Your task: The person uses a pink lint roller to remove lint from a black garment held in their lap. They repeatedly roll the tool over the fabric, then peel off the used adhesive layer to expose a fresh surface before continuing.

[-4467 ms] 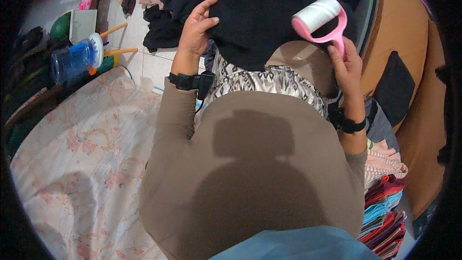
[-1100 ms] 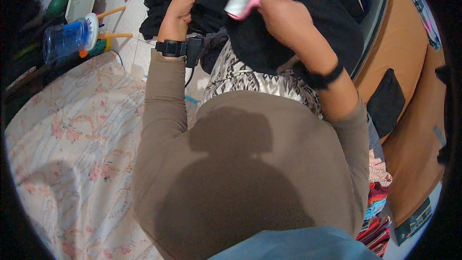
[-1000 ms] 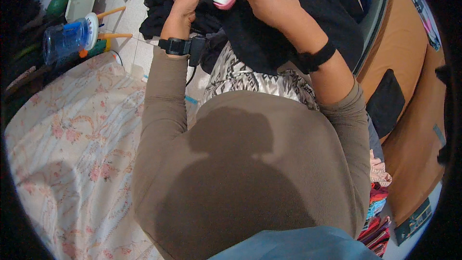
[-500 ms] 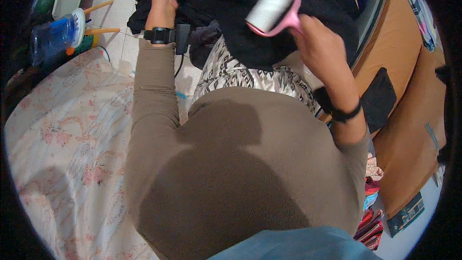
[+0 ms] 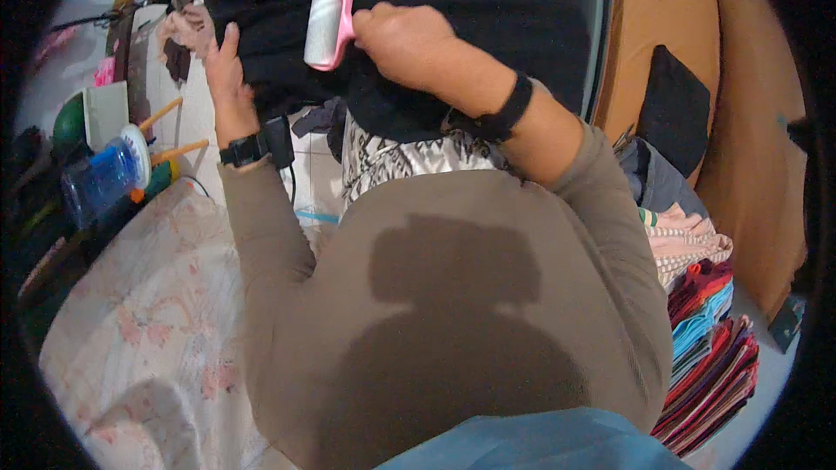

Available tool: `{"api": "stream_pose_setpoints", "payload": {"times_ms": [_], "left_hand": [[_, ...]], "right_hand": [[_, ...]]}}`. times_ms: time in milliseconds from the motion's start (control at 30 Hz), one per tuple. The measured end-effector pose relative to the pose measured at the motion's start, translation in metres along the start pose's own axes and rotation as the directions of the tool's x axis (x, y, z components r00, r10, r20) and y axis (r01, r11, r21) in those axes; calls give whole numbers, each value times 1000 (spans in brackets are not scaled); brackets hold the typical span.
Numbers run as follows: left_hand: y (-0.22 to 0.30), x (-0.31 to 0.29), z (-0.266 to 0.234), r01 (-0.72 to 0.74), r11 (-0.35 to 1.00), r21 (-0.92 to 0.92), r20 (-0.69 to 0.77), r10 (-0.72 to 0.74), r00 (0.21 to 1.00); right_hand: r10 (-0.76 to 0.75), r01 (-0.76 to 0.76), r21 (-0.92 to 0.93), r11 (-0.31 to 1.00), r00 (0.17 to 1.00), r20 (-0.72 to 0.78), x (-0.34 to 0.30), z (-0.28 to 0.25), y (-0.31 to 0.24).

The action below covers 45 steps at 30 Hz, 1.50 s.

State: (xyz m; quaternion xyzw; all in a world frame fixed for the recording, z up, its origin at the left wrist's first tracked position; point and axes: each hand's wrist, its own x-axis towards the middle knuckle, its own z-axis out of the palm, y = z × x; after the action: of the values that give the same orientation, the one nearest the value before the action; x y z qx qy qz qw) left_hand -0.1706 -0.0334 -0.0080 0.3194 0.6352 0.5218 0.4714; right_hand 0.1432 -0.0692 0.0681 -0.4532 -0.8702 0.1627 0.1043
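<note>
While the left hand (image 5: 224,78) is lying flat with fingers together on the black garment (image 5: 453,26), pinning its left edge, the right hand (image 5: 402,39) is gripping a pink-handled lint roller (image 5: 326,26), its white roll lying against the cloth near that edge.

Left hand (image 5: 222,74) flat, fingers pointing toward twelve o'clock; right hand (image 5: 402,39) fisted, forearm running off toward four o'clock.
</note>
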Motion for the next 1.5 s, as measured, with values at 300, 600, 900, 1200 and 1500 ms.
{"api": "stream_pose_setpoints", "payload": {"times_ms": [300, 600, 900, 1200, 1500], "left_hand": [[10, -23, -3, 10, 1000, -28, -147, -14, 989], [-27, 13, 14, -39, 981, 192, 35, 33, 999], [-57, -7, 44, -313, 732, 606, 320, 136, 938], [-2, -107, 126, -761, 427, 488, 607, 461, 648], [1, -122, 145, -835, 235, 498, 676, 497, 544]], "right_hand": [[216, -215, 45, 976, 976, -34, -144, -34, 60], [934, -291, 957, 2, 341, 102, -263, -23, 144], [784, -152, 881, -448, 406, 469, -306, 101, 169], [584, 12, 744, -668, 628, 514, -292, 118, 198], [870, 241, 963, -122, 493, -13, -251, 50, 191]]}}
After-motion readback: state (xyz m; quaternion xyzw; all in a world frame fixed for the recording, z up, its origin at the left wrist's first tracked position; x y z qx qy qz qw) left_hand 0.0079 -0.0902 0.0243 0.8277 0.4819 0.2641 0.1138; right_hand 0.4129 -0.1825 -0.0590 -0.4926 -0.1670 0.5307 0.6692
